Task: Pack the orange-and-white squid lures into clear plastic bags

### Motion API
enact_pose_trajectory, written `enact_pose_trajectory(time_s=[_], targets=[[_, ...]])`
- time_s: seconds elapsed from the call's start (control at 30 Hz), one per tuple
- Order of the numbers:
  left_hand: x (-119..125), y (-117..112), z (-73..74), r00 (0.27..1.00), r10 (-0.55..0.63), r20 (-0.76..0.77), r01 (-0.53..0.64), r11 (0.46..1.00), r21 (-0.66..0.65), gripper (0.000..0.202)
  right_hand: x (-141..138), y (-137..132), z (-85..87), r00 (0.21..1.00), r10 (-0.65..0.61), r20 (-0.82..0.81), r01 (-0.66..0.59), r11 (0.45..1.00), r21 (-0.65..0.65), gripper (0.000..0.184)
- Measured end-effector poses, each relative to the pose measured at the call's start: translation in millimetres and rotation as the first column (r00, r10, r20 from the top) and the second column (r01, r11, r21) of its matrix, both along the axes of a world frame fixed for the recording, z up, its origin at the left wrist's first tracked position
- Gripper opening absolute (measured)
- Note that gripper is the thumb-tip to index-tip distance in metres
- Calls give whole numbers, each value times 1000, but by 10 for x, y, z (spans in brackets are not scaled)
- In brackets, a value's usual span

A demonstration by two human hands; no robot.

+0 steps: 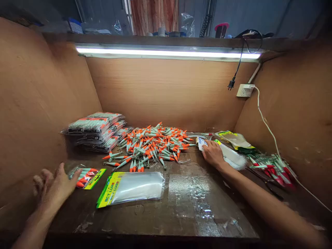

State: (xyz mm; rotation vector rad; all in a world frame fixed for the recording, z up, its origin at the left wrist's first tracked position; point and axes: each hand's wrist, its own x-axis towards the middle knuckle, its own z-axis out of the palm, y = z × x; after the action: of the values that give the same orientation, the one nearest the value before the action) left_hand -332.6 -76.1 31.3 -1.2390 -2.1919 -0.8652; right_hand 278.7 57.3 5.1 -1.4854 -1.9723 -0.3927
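My left hand (55, 188) is at the left, its fingers spread. Its thumb reaches the edge of a clear packet of orange-and-pale fishing lures (86, 177) with a yellow-green header; whether they touch, I cannot tell. On the right, my right hand (214, 154) has its fingers bent over a white card with blue print (200, 143), fingertips partly hidden. Beside that hand lies a stack of clear bags (233, 158). Between the hands a pile of loose lures with hooks (153, 145) covers the back of the table. In front lie empty clear bags with "BCT LURE" headers (137, 188).
Filled lure packets (93, 129) are stacked at the back left. More bags (236, 140) and red-and-white lures (275, 169) lie at the right, near dark-handled scissors or pliers (269, 186). A white cable (267, 124) runs down from a socket (245, 90); a black plug (231, 83) hangs.
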Motion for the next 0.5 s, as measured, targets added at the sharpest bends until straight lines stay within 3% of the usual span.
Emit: enact_pose_trajectory(time_s=[0.07,0.13,0.17,0.23,0.27,0.37,0.47,0.5], targets=[[425,-11,72,998,-20,-62,24,998,65,69,30,114,168,995,-68,-74,71,997,43,23],[972,-9,181,974,-198,-114,213,966,144,70,68,145,341,961,-61,-270,77,996,49,29],[1287,-3,232,923,-350,-159,369,923,114,71,60,123,395,920,-25,-391,39,999,28,32],[1960,19,288,745,-634,-207,648,762,-4,75,-31,7,394,812,61,-580,-102,994,-37,37],[2290,34,280,658,-729,-189,730,679,-77,79,-105,-78,339,779,100,-619,-190,978,-81,40],[3089,87,105,448,-892,-54,836,440,-328,106,-287,-327,64,840,194,-507,-363,895,-259,45],[3453,143,-141,404,-908,107,823,310,-475,109,-183,-375,-93,974,135,-179,-193,913,-360,39],[3487,157,-194,413,-902,128,812,301,-499,108,-82,-329,-88,992,73,-105,-105,933,-344,36]])
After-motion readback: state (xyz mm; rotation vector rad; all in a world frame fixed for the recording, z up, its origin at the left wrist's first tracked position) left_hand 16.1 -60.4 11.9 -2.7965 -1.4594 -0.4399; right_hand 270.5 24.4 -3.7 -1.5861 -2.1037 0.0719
